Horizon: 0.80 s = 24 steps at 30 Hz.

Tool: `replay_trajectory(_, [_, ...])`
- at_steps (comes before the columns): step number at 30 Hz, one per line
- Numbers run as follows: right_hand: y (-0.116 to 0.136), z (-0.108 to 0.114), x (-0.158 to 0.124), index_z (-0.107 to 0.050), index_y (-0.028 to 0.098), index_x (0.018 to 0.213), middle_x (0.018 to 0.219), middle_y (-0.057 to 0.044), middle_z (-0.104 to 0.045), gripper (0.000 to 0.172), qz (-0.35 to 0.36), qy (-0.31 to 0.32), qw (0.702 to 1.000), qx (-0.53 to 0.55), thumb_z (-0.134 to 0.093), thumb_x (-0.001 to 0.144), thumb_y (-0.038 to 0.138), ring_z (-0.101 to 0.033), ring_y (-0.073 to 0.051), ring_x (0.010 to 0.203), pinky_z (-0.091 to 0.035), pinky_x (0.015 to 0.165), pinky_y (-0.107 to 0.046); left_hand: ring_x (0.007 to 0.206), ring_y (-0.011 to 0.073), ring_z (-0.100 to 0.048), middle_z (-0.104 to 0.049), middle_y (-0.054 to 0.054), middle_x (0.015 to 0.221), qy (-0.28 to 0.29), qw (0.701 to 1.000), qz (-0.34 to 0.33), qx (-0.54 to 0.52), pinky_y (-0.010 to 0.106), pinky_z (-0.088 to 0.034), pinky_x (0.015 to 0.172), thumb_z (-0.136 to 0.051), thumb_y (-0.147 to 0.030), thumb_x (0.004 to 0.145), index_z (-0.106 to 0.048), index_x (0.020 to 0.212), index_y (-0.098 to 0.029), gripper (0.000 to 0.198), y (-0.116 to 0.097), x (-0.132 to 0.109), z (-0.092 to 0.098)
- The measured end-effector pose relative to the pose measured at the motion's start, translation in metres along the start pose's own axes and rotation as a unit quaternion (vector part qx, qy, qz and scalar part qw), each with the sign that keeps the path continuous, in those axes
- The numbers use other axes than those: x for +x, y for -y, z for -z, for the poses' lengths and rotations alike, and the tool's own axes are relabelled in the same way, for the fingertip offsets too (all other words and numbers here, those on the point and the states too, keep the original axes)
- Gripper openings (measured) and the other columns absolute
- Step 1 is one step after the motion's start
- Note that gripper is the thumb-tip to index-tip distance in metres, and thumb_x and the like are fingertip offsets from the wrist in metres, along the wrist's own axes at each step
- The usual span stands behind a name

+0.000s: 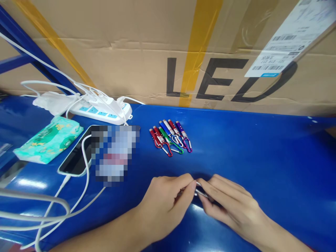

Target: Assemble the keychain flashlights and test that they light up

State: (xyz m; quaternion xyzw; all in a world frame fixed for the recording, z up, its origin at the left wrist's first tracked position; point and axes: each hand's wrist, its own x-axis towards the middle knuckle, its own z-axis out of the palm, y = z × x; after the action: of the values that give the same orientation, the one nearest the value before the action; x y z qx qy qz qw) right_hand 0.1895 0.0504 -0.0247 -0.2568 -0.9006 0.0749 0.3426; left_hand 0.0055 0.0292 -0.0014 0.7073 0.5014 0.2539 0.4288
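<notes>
My left hand (165,203) and my right hand (228,206) meet low in the middle of the blue table (249,150). Both pinch a small silvery metal piece (198,189) between their fingertips; most of it is hidden by the fingers. Beyond the hands lies a row of several small keychain flashlights (170,137) in red, blue, green and purple, each with a carabiner clip, side by side and untouched.
A phone (75,159) on a white cable lies at the left, beside a green tissue pack (47,139). A white power strip (101,110) with plugs sits behind them. A large cardboard box (168,49) marked LED walls off the back.
</notes>
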Motion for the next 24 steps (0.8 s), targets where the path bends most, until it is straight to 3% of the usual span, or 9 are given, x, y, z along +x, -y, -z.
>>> replay_trajectory(4, [0.001,-0.001,-0.005,-0.050,0.010,0.108,0.068,-0.001,-0.045,0.026,-0.009,-0.021,1.000,-0.006,-0.055,0.084,0.004,-0.037,-0.011,0.061,-0.038,0.056,-0.026,0.051,0.0085,-0.029,-0.032,-0.005,0.057,0.002,1.000,-0.008,-0.005,0.023,-0.023,0.052,-0.031,-0.028,0.095,-0.032,0.064,-0.017,0.033,0.001,0.000,-0.002])
replay_trajectory(11, [0.002,0.000,-0.003,-0.053,0.009,0.101,0.067,-0.001,-0.043,0.019,-0.002,-0.059,0.998,-0.005,-0.056,0.083,0.004,-0.032,-0.011,0.061,-0.035,0.055,-0.026,0.052,0.0094,-0.029,-0.033,-0.005,0.058,0.004,0.999,-0.023,-0.024,0.024,-0.023,0.053,-0.030,-0.029,0.096,-0.034,0.067,-0.017,0.032,0.001,0.001,-0.006])
replay_trajectory(17, [-0.006,0.005,-0.001,-0.054,0.010,0.097,0.068,-0.001,-0.043,0.016,-0.016,-0.080,0.997,-0.009,-0.057,0.083,0.003,-0.035,-0.010,0.060,-0.036,0.055,-0.025,0.070,0.0117,-0.043,-0.049,-0.002,0.077,-0.001,0.996,-0.043,-0.079,0.022,-0.033,0.067,-0.033,-0.028,0.097,-0.050,0.089,-0.019,0.020,-0.004,0.001,-0.007])
replay_trajectory(24, [-0.009,0.007,0.000,-0.055,0.010,0.102,0.070,-0.002,-0.050,0.014,-0.026,-0.080,0.996,-0.016,-0.052,0.088,0.009,-0.040,-0.010,0.060,-0.039,0.056,-0.024,0.062,0.0107,-0.043,-0.047,-0.002,0.068,0.048,0.996,-0.037,-0.062,0.022,-0.032,0.061,-0.031,-0.026,0.097,-0.044,0.075,-0.017,0.026,0.001,0.001,-0.016])
